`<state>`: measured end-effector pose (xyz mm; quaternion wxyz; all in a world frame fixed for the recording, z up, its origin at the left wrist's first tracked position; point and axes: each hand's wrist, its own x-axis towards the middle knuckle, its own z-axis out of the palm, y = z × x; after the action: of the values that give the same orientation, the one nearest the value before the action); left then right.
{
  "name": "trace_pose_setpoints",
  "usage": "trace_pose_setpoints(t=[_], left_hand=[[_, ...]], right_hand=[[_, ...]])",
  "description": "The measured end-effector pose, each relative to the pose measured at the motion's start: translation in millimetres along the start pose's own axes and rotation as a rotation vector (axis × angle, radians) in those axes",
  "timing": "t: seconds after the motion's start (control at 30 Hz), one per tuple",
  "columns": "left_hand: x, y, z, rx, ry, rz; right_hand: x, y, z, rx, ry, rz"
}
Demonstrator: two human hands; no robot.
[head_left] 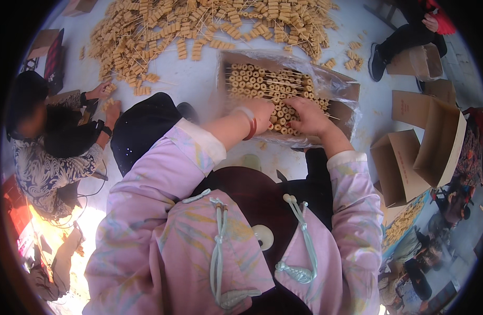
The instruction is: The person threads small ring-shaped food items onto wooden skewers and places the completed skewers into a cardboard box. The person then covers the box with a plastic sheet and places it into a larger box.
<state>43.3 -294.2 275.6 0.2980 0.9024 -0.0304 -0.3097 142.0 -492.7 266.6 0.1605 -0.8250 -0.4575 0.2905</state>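
Fingers (296,122) of the right hand (307,116) curl down into the skewers (262,84), pressing on the rows of tan ring-shaped pieces threaded on thin sticks, though whether they actually pinch one I cannot tell. Left hand (262,111), a red band at its wrist, lies flat just beside it on the same near rows, fingers spread loosely and partly hidden under the palm. These skewers lie packed side by side in a plastic-lined cardboard box (346,89) on the pale floor, straight ahead of the person's knees. Beyond the box a big loose heap of skewers (199,26) sprawls across the floor. At the left another person's hands (107,102) reach the edge of that heap. Empty cartons (420,152) stand to the right.
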Motion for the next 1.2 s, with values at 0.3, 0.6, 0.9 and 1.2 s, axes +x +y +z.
trace_pose_setpoints(t=[0.3, 0.6, 0.9, 1.2], left_hand=[[2.2, 1.3, -6.8, -0.126, 0.021, -0.138], [20.3, -8.0, 1.3, -0.147, -0.013, -0.162], [19.5, -6.9, 8.2, 0.036, 0.301, 0.048], [36.4, -17.5, 15.3, 0.058, 0.147, 0.148]], right_hand=[[-3.5, 2.2, 10.1, 0.128, 0.075, 0.017], [-6.4, 9.2, 8.5, 0.049, 0.055, -0.015], [-14.8, 3.1, 5.4, 0.06, 0.065, 0.039], [-45.0, 14.9, -16.7, -0.09, 0.086, 0.161]])
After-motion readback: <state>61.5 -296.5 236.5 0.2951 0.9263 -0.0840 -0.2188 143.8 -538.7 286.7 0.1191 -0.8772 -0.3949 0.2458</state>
